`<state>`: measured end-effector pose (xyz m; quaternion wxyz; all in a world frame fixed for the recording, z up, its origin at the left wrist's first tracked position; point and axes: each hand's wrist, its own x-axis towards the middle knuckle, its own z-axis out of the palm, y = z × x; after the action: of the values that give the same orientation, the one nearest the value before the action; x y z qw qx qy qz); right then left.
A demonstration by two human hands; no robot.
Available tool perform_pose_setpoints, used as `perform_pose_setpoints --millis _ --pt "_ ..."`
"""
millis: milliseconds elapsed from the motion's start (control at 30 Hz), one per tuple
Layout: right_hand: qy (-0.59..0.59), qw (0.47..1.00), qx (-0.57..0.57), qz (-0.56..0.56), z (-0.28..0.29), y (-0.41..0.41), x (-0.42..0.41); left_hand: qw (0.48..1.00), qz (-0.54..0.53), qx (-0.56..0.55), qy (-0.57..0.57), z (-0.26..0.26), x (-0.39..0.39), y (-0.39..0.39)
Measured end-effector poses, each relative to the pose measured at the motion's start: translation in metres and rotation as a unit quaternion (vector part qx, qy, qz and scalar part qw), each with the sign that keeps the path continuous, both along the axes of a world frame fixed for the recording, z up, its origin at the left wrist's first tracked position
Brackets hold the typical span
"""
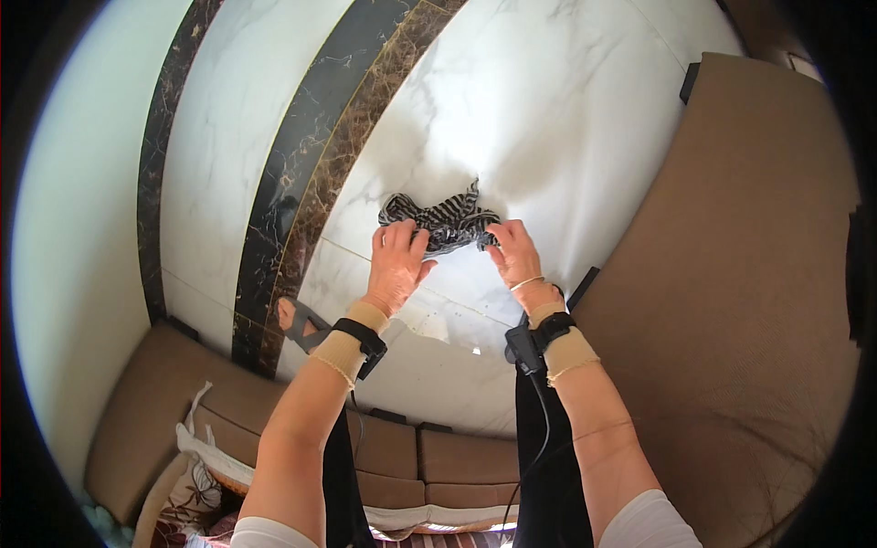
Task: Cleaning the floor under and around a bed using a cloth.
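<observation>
A bunched black-and-grey striped cloth (pixel 449 218) is in front of me, over the white marble-look floor. My left hand (pixel 399 264) is at its near left edge, fingers curled down against the fabric and thumb apart. The cloth's right end is pinched between the thumb and fingers of my right hand (pixel 510 252). Whether the left fingers grip the fabric is hidden behind the hand. Black straps with small devices (pixel 527 348) sit on both wrists over beige cuffs, and thin cables run from them.
Brown upholstered seating (pixel 726 288) fills the right side; more brown seating (pixel 466 455) runs behind my legs, with cushions at lower left. Dark marble bands (pixel 301 178) cross the floor on the left. My sandalled foot (pixel 298 322) stands beside them. Shiny wet-looking patches (pixel 445 329) lie near my feet.
</observation>
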<state>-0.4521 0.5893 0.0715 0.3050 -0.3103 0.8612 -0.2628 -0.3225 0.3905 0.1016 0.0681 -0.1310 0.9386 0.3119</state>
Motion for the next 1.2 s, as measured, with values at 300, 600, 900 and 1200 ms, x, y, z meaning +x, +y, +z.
perform_pose_setpoints --millis 300,600,900,1200 --pt "0.011 0.999 0.051 -0.003 -0.01 -0.037 0.003 0.997 0.045 0.02 -0.053 -0.012 -0.004 -0.008" --pt "0.121 0.98 0.001 0.158 -0.018 -0.041 0.0 0.995 0.009 0.002 -0.103 -0.024 -0.002 -0.015" --pt "0.039 0.994 -0.08 0.068 -0.018 -0.033 -0.079 0.999 0.036 0.019 0.007 -0.024 -0.083 -0.011" --pt "0.225 0.968 0.093 0.061 -0.019 0.037 -0.285 0.993 -0.033 -0.025 0.107 -0.068 -0.309 0.055"
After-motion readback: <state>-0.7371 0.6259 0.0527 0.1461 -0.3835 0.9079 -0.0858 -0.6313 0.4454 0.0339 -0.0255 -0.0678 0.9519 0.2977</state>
